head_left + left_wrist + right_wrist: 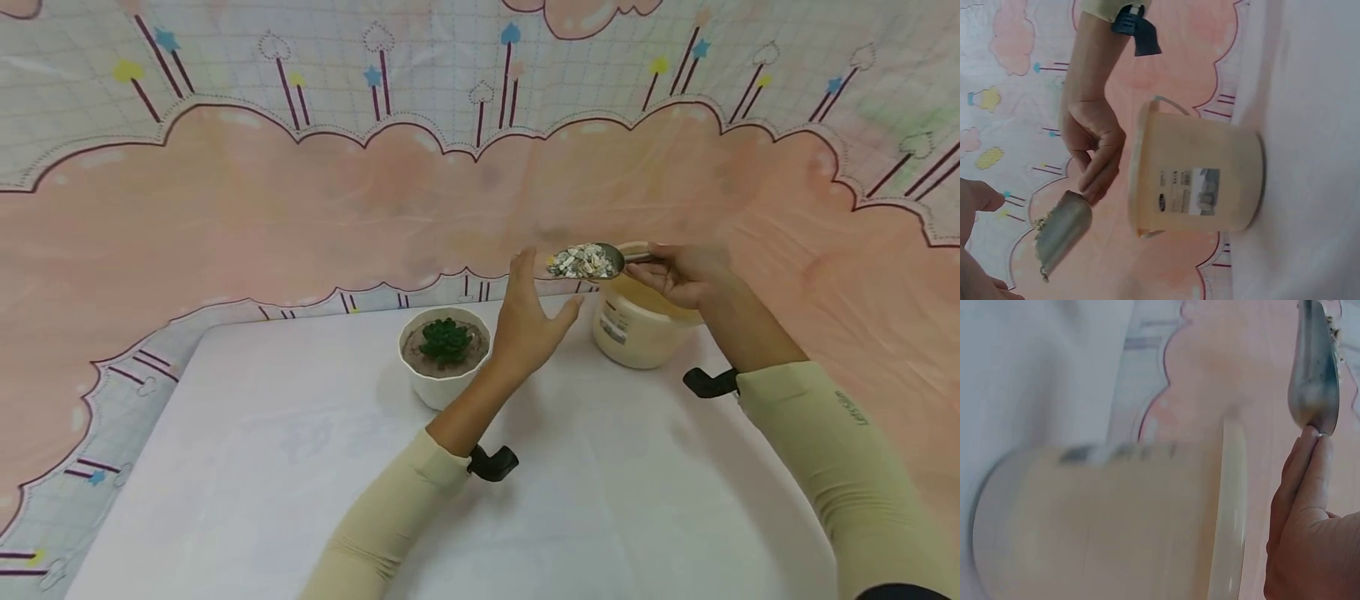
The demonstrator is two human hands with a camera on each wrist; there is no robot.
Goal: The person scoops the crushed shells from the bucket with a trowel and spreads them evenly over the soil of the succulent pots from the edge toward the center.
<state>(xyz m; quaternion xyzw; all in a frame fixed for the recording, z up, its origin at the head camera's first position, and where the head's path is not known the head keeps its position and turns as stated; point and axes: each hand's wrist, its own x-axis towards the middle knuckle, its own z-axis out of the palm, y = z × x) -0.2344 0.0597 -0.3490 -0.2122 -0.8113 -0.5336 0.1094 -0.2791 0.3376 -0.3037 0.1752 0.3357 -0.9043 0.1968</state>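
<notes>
My right hand (688, 273) grips the handle of a small metal scoop (615, 257), holding it level above the height of the bucket rim. Light-coloured chips or pebbles (582, 262) are heaped in the scoop. Seen from below in the right wrist view, the scoop (1314, 381) shows its grey underside. Just left of the scoop's mouth, my left hand (529, 323) is raised with fingers and thumb spread, holding nothing. A cream plastic bucket (633, 337) stands under my right hand. Left of my left wrist sits a white pot (444, 388) with a green succulent (446, 340) in greyish soil.
A white-covered table (300, 467) bears the pot and the bucket. Behind it hangs a pink patterned cloth (360, 208). In the left wrist view, the bucket's label (1188, 190) and thin handle (1172, 105) show. Black mounts (493, 463) stick out from both wrists.
</notes>
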